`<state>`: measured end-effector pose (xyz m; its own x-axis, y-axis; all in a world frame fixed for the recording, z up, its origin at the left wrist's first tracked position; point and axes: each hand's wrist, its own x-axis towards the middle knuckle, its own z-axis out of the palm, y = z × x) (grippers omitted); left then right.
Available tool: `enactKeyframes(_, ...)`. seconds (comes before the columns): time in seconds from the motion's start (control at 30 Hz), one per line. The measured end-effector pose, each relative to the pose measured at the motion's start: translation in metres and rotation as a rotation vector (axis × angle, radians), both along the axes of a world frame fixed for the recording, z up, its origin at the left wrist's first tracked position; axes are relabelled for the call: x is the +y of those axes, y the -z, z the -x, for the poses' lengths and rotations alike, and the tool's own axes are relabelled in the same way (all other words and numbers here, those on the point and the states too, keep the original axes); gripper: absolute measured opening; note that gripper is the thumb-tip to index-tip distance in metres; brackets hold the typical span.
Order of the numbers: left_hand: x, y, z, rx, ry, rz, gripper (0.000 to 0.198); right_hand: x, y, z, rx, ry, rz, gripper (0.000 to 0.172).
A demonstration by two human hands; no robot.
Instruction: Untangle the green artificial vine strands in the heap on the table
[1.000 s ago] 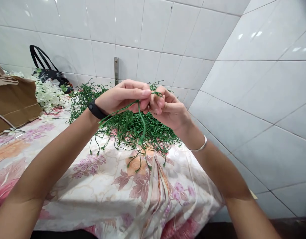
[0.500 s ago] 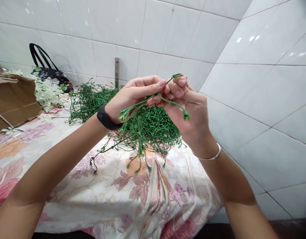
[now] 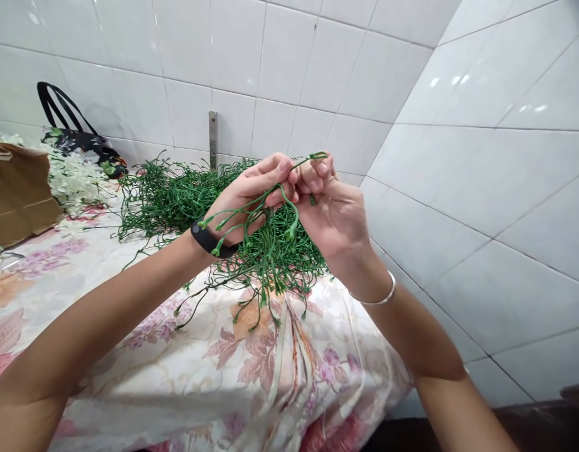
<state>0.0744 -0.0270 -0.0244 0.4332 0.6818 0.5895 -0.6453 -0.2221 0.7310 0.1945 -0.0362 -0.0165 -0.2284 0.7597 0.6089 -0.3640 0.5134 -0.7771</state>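
Both hands meet in front of me, above a heap of green artificial flower stems (image 3: 171,194). My left hand (image 3: 246,194), with a black band at the wrist, pinches a branched green plastic stem (image 3: 290,220) whose thin ends spread over the palm and hang down. The stem's looped upper end (image 3: 317,156) sticks out at the fingertips of my right hand (image 3: 334,207). That hand is closed in a pinch on the same stem, its knuckles against my left fingers. Where exactly the fingers grip is partly hidden.
A floral cloth (image 3: 176,376) covers the table. At left are a brown paper bag (image 3: 21,194), white artificial flowers (image 3: 77,179) and a dark bag with black handles (image 3: 84,141). A metal strip (image 3: 213,141) stands against the white tiled wall (image 3: 280,56), which turns a corner at right.
The view has shifted slightly, and both hands appear a little further left and lower. The hanging branches have swung; one that pointed right now droops downward. Both hands keep their pinch.
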Motion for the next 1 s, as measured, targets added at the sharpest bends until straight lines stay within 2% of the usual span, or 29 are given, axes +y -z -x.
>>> enactKeyframes(0.23,0.002,0.002,0.001,0.021,-0.034,-0.104,0.022,-0.004,-0.001,0.003,0.062,-0.078,-0.013,0.018)
enactKeyframes(0.43,0.002,0.004,0.0,0.01,-0.034,-0.146,0.021,-0.003,0.001,0.002,0.024,-0.05,-0.055,0.018)
enactKeyframes(0.53,0.004,0.007,0.0,-0.011,-0.008,-0.11,0.019,0.0,0.003,0.003,0.022,-0.042,-0.051,0.017)
enactKeyframes(0.7,0.007,0.01,-0.001,-0.034,0.0,-0.049,0.017,0.007,0.008,0.004,0.096,-0.148,-0.018,0.013)
enactKeyframes(0.83,0.007,0.011,-0.002,-0.057,-0.005,0.004,0.017,0.008,0.009,0.006,0.109,-0.088,0.013,0.013)
enactKeyframes(1.0,0.007,0.012,-0.005,-0.052,-0.043,-0.041,0.021,0.006,0.006,0.006,0.133,-0.139,0.018,0.014)
